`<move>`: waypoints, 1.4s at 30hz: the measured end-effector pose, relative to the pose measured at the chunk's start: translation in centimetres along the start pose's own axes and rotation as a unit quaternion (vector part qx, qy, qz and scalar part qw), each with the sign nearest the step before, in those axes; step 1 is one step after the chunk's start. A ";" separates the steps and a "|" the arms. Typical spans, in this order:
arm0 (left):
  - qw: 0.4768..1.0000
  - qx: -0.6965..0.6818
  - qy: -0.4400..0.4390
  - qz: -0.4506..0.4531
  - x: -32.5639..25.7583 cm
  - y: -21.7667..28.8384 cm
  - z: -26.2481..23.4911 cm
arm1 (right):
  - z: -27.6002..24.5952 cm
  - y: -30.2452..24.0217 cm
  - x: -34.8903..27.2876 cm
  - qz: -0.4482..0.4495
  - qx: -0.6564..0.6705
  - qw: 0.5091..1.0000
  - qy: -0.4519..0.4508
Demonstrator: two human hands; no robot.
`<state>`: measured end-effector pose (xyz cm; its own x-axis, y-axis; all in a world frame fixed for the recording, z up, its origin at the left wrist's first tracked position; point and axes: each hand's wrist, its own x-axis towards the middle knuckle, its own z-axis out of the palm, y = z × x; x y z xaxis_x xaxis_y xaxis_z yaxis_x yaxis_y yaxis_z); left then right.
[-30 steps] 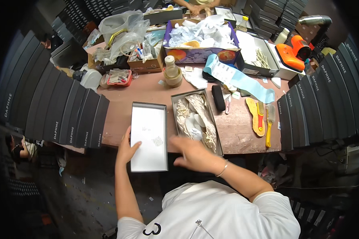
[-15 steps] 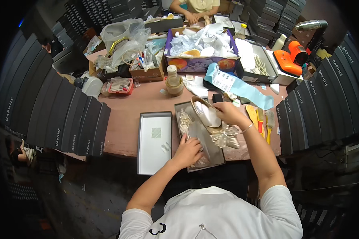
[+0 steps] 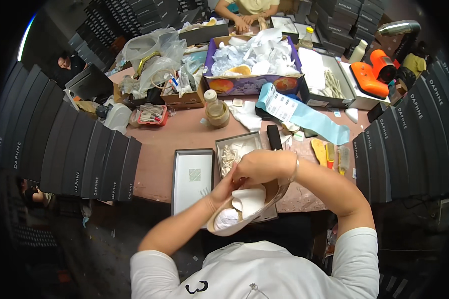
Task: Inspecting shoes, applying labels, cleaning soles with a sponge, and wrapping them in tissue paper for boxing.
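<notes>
A pale beige shoe (image 3: 270,197) with white stuffing (image 3: 249,200) inside is tilted low in front of me, over the near end of an open grey shoebox (image 3: 218,146). My left hand (image 3: 225,188) and my right hand (image 3: 264,167) meet at its far side, fingers closed on it. The right hand hides the left fingertips and part of the shoe. In the box's far end lies the other shoe, its gathered pale trim (image 3: 228,158) showing. Left of the box lies its lid (image 3: 189,187), white inside up.
Stacks of dark shoeboxes (image 3: 80,154) (image 3: 409,129) flank the table. Behind stand a glue jar (image 3: 217,115), a purple carton (image 3: 254,83) of white paper, and an orange device (image 3: 369,74). Brushes (image 3: 342,159) lie at right. Across the table another person's hands (image 3: 249,22) work.
My right hand has swung the shoe leftward and nearer to me, turning it. My left hand has come up out of the box to meet the right one.
</notes>
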<state>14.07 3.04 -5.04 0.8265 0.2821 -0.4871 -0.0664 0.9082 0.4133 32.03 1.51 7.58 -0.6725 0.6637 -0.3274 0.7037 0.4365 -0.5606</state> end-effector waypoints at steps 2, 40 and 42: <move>0.994 -0.106 -0.014 -0.014 -2.4 -1.2 1.4 | 3.0 0.2 -0.7 -0.078 -0.209 0.934 0.280; 0.980 -0.083 0.015 0.180 -7.6 -4.1 -0.6 | 11.2 -2.6 1.5 -0.023 0.030 0.936 0.351; 0.981 -0.042 0.052 0.181 -7.4 -4.7 -1.6 | 11.2 -3.5 1.1 -0.013 -0.001 0.947 0.322</move>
<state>7.42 -2.80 -4.61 0.6792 0.6168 -0.3978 -0.3943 0.7638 0.5110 26.22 -6.08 0.60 -0.4116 0.8848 0.2187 0.6889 0.4591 -0.5609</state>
